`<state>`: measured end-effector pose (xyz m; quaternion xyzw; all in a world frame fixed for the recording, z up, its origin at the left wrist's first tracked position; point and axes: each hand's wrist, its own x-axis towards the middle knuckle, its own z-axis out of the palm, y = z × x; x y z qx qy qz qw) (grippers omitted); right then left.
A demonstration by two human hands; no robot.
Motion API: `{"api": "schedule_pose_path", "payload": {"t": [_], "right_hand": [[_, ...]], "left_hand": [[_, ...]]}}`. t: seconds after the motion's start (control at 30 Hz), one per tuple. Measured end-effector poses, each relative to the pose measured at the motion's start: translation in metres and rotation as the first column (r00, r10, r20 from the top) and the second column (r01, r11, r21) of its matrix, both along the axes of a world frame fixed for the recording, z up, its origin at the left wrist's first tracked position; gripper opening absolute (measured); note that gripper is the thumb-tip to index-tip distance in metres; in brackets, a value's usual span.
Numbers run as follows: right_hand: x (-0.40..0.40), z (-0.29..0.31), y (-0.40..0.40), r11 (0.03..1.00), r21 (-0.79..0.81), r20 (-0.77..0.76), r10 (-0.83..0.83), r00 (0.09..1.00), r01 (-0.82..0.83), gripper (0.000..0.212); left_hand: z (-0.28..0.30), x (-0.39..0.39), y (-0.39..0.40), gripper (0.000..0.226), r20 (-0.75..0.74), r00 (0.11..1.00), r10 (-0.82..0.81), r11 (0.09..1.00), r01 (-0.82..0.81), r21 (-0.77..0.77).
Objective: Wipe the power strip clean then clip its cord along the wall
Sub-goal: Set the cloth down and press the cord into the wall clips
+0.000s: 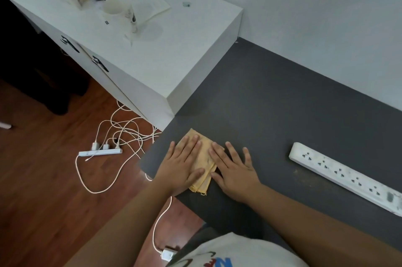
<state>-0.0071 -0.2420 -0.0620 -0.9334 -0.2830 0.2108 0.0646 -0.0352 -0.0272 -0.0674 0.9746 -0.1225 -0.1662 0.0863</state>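
A folded yellow cloth lies near the left end of the dark grey table. My left hand rests flat on its left part, fingers spread. My right hand lies flat on its right edge and on the table beside it. Neither hand grips anything. A long, dirty white power strip lies diagonally on the table to the right, about a hand's width from my right hand. Its far end runs out of view at the right edge; its cord is not visible.
A white cabinet with papers and a cup stands at the upper left, against the table's end. On the wooden floor lies a second power strip with chargers and tangled white cables. The pale wall runs behind the table.
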Motion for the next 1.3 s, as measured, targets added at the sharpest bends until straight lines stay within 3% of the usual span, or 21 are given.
{"api": "schedule_pose_path", "payload": {"t": [0.17,0.3,0.4,0.6,0.73,0.87,1.0,1.17,1.3], "right_hand": [[0.009,0.021,-0.012,0.998,0.057,-0.028,0.036,0.999,-0.035,0.062],[0.005,0.033,-0.057,0.974,0.135,0.049,-0.189,0.981,0.181,0.057],[-0.003,0.036,-0.11,0.916,0.121,0.088,-0.393,0.915,0.381,0.046],[-0.041,0.044,-0.218,0.621,0.179,0.181,-0.783,0.595,0.763,0.038],[-0.07,0.051,-0.286,0.393,0.165,0.173,-0.915,0.365,0.905,0.045],[-0.093,0.057,-0.354,0.219,0.022,0.078,-0.973,0.217,0.975,0.057],[-0.099,0.056,-0.399,0.242,-0.112,0.039,-0.968,0.248,0.964,0.056],[-0.087,0.042,-0.425,0.322,-0.076,0.137,-0.934,0.329,0.944,0.047],[-0.074,0.03,-0.441,0.314,-0.061,0.23,-0.919,0.319,0.947,0.026]], "left_hand": [[0.01,0.003,-0.009,0.073,-0.006,0.996,0.091,0.993,-0.091,-0.08],[0.035,0.02,-0.049,0.065,0.035,0.99,0.134,0.977,-0.126,-0.175],[0.049,0.045,-0.095,0.067,0.08,0.996,-0.038,0.977,0.054,-0.207],[0.062,0.087,-0.188,0.07,0.16,0.913,-0.374,0.899,0.4,-0.181],[0.058,0.1,-0.236,0.07,0.117,0.879,-0.462,0.872,0.474,-0.119],[0.049,0.104,-0.26,0.073,0.059,0.869,-0.491,0.87,0.493,-0.032],[0.046,0.113,-0.265,0.071,0.035,0.876,-0.481,0.877,0.479,0.038],[0.047,0.122,-0.269,0.068,0.002,0.906,-0.423,0.904,0.421,0.073],[0.052,0.125,-0.277,0.069,0.012,0.91,-0.415,0.908,0.413,0.076]]}}
